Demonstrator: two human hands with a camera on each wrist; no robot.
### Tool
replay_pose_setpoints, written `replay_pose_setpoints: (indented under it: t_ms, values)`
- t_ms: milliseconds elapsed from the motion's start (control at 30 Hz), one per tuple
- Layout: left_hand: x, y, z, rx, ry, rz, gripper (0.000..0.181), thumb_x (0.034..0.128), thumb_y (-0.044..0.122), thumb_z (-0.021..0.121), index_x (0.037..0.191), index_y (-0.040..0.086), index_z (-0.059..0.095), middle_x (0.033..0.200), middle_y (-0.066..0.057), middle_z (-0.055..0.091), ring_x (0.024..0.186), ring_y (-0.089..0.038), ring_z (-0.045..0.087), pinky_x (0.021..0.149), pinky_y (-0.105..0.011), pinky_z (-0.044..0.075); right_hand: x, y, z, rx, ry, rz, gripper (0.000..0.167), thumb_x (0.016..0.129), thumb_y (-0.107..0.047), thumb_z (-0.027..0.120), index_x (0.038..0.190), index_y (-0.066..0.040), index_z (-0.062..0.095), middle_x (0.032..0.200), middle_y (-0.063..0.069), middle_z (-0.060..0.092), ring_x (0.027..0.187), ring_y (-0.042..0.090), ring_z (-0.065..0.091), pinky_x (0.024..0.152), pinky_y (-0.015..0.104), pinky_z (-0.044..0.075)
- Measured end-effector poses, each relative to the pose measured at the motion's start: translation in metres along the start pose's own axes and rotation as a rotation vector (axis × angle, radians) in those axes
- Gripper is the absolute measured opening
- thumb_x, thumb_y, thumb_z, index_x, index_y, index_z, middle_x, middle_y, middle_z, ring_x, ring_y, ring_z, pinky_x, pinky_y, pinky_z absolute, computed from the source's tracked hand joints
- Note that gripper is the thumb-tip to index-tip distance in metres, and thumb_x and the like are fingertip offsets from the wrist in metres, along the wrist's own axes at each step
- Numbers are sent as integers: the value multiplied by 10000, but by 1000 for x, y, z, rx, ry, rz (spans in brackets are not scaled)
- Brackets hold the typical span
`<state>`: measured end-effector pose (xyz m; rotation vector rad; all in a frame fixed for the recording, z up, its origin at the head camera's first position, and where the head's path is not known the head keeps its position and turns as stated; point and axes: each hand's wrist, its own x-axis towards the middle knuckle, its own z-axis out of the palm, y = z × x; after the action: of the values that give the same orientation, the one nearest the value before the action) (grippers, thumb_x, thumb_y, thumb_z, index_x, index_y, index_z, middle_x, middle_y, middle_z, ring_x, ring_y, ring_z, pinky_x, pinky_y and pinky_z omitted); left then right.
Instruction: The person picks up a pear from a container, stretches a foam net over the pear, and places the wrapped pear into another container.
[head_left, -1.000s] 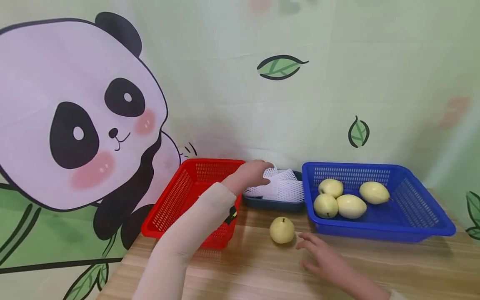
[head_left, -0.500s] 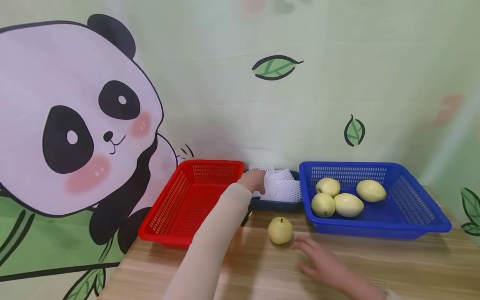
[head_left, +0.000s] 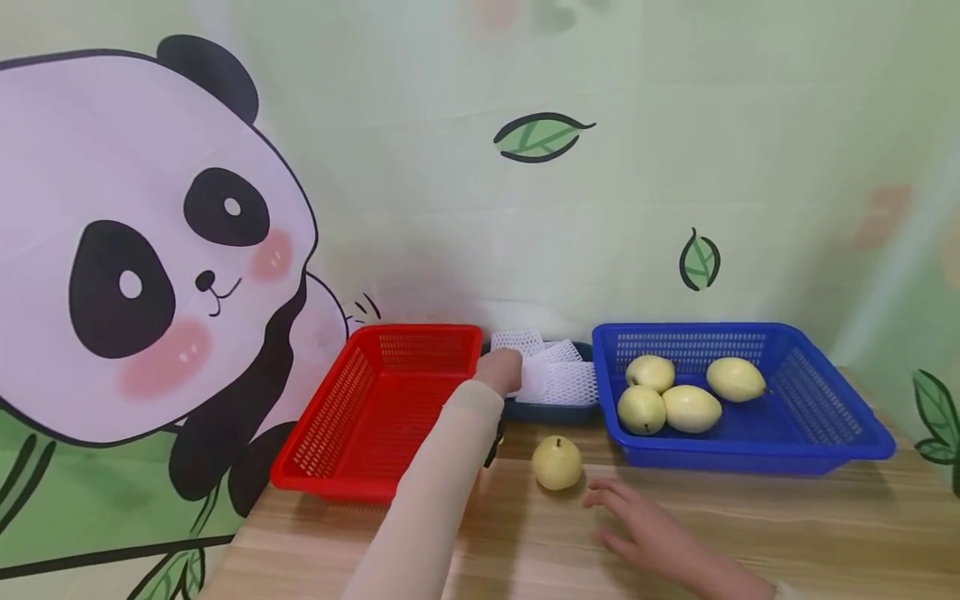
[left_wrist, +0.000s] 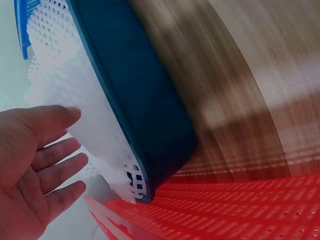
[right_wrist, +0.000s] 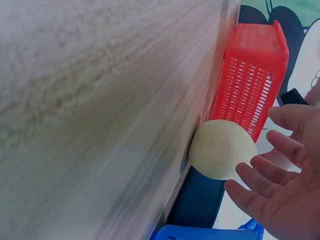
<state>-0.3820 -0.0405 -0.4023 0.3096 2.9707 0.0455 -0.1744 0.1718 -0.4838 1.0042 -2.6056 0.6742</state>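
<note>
White foam fruit nets (head_left: 567,383) lie heaped in a small dark teal tray (head_left: 551,412). My left hand (head_left: 500,372) is at the tray's left end. In the left wrist view, the thumb and loosely spread fingers of this hand (left_wrist: 42,160) reach the edge of the nets (left_wrist: 82,95); firm contact cannot be made out. A single round yellow pear (head_left: 557,463) sits on the table in front of the tray. Just right of the pear is my right hand (head_left: 651,532), its fingers relaxed and slightly bent. The right wrist view has those fingertips close beside the pear (right_wrist: 220,149), holding nothing.
Left of the tray stands a red perforated basket (head_left: 360,490). A blue basket (head_left: 750,458) on the right holds several pears (head_left: 692,409). All rest on a wooden table (head_left: 547,542) against a panda-printed backdrop (head_left: 420,200).
My left hand has come down from above the nets to the tray's left end. The right hand stays beside the pear, hardly moving. The head view has shifted slightly.
</note>
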Motion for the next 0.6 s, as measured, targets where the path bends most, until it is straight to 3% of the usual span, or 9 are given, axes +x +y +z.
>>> replay_pose_setpoints:
  t_ms: [100, 267, 467, 600]
  values:
    - [0, -4, 1, 34, 43, 23, 180, 966, 153, 671, 1102, 61, 746, 1048, -96, 769, 849, -209, 622, 890, -333, 608, 0, 1, 0, -5, 11, 5, 329, 841, -103, 787, 1147, -95, 669, 1274, 198, 666, 1114, 402, 671, 922, 538, 578]
    - [3, -8, 2, 13, 54, 19, 225, 959, 172, 697, 1164, 90, 740, 1080, -84, 770, 874, -202, 645, 897, -316, 609, -2, 6, 0, -30, 42, -14, 325, 830, -98, 794, 1128, -111, 666, 1251, 181, 673, 1085, 372, 683, 897, 510, 591]
    - [-1, -12, -8, -40, 100, 11, 223, 955, 184, 706, 1156, 93, 740, 1089, -81, 775, 919, -210, 686, 880, -315, 614, -1, 6, -1, -20, 33, 17, 306, 845, -103, 782, 1129, -101, 668, 1261, 191, 668, 1113, 384, 669, 914, 520, 584]
    - [-3, -14, -18, -94, 151, 24, 193, 995, 169, 639, 1128, 87, 753, 1084, -88, 776, 906, -213, 670, 876, -331, 609, 1, 6, -4, -6, 41, 28, 315, 847, -87, 776, 1142, -94, 668, 1269, 196, 662, 1124, 392, 662, 928, 526, 577]
